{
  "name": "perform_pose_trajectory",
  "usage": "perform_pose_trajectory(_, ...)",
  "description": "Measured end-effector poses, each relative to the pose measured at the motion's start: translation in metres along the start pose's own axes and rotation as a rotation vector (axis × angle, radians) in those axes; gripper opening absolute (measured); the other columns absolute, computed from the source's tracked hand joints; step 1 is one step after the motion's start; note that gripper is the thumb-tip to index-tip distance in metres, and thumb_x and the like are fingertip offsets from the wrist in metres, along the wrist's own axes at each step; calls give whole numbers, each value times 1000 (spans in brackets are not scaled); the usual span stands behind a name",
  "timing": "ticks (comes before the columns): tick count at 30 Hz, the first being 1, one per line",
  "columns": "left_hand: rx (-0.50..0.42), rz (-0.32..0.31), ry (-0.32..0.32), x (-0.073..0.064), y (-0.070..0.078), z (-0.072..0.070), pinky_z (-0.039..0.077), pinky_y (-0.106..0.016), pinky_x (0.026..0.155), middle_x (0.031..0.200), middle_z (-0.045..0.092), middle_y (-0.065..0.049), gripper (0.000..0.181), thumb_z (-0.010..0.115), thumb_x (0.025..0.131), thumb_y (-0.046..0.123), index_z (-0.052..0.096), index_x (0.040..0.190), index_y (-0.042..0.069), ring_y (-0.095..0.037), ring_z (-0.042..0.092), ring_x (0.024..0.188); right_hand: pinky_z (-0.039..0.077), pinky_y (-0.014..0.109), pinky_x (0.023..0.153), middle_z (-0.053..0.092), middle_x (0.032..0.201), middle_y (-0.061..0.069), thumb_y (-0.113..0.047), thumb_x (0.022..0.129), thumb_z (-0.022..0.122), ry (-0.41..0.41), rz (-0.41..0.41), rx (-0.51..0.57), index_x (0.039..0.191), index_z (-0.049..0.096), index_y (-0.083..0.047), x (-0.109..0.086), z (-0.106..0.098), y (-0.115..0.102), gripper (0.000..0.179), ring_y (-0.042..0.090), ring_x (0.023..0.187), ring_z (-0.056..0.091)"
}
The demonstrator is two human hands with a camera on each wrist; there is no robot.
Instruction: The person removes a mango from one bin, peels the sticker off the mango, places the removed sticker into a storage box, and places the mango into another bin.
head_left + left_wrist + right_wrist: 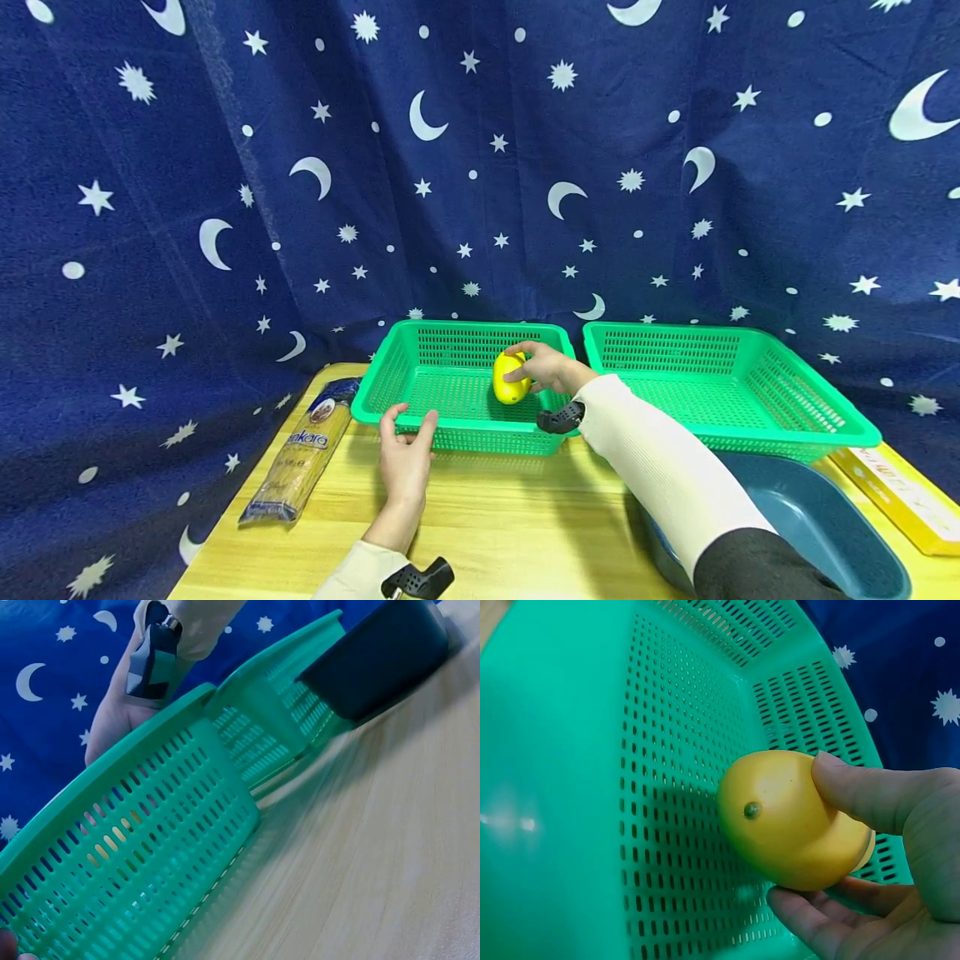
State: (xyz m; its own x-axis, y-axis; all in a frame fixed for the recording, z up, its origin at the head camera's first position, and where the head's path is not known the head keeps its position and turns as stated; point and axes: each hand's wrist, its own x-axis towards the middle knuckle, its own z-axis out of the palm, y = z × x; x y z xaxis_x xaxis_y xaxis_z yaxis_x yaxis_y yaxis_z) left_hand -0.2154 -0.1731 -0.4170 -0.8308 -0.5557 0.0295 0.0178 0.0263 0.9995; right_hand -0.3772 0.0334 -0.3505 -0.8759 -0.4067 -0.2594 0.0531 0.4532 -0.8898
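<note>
My right hand [551, 368] holds a smooth yellow mango [510, 379] inside the left green basket [468, 423]. In the right wrist view the thumb lies on one side of the mango [780, 817] and the fingers curve round the other; its small stem nub faces the camera. Behind the mango shows the perforated basket floor [660, 750]. My left hand [406, 462] is at the basket's front left, thumb and forefinger spread apart at the rim, with nothing between them. Only its fingertips [9, 945] show in the left wrist view, beside the basket wall [135, 847].
A second green basket [750, 433] stands to the right, with a dark blue tub [817, 517] in front of it, partly behind my right sleeve. A spaghetti packet [303, 458] lies at the left table edge. A yellow box [907, 496] lies far right. A starry curtain [480, 167] hangs behind.
</note>
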Motion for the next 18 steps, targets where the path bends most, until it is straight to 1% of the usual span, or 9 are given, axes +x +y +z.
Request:
perform_pose_trajectory(10, -14, 8, 6, 0, 2, 0, 47, -26, 53, 69, 53, 2, 54, 74, 87, 41, 48, 132, 26, -20, 59, 61, 41, 57, 109, 29, 155, 17, -8, 92, 68, -16, 4, -29, 147, 43, -14, -4, 5, -5, 61, 37, 133, 47)
perform_pose_trajectory(13, -15, 8, 1, -1, 2, 0, 46, -26, 53, 69, 53, 2, 55, 73, 87, 41, 48, 133, 24, -20, 58, 61, 41, 58, 109, 28, 157, 18, -9, 93, 67, -17, 8, -53, 148, 42, -14, -5, 5, -5, 60, 41, 135, 46)
perform_pose_trajectory(18, -1, 6, -10, -1, 3, -2, 45, -26, 52, 69, 53, 2, 57, 73, 88, 42, 47, 135, 23, -20, 58, 60, 39, 59, 110, 29, 158, 21, -10, 94, 66, -5, 24, -91, 147, 43, -12, -4, 3, -5, 58, 51, 139, 36)
